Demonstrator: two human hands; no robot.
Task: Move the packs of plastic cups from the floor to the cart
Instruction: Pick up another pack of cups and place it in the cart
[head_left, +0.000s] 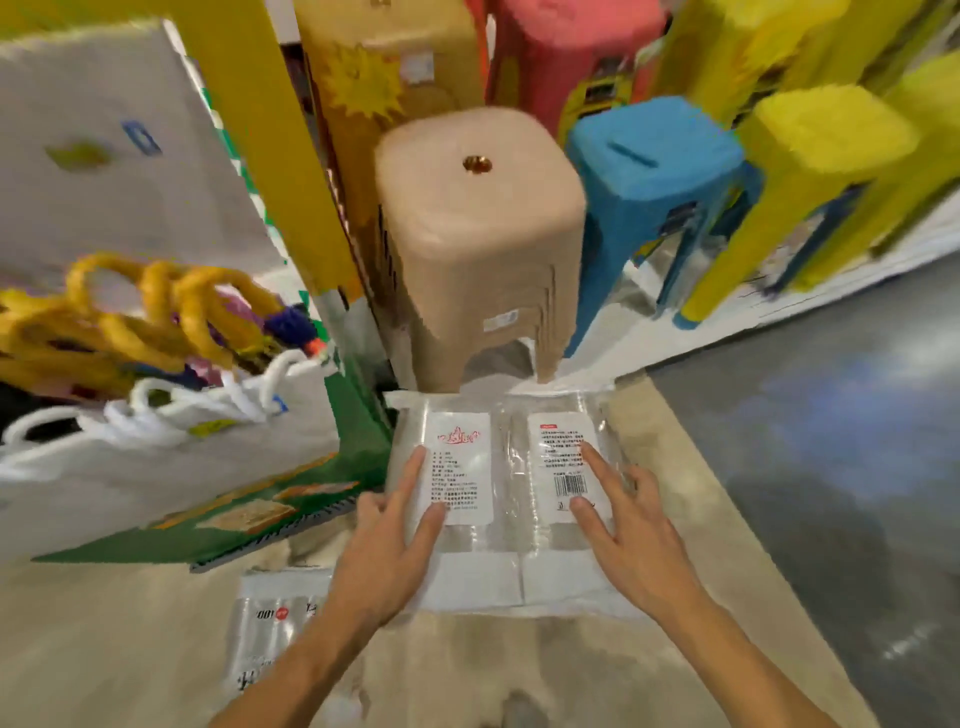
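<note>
Left hand (395, 525) and right hand (623, 525), fingers straight, flat on the clear cup pack (511, 467), apparently without grip.

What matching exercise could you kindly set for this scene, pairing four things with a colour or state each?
Column one:
1. left hand
2. right hand
3. stool with round hole
4. stool with slot

Column two:
a. blue
b. fingers on the barcode-label pack
c. beige
d. fingers on the red-logo pack

Pairs: 1-d, 2-b, 3-c, 4-a.
</note>
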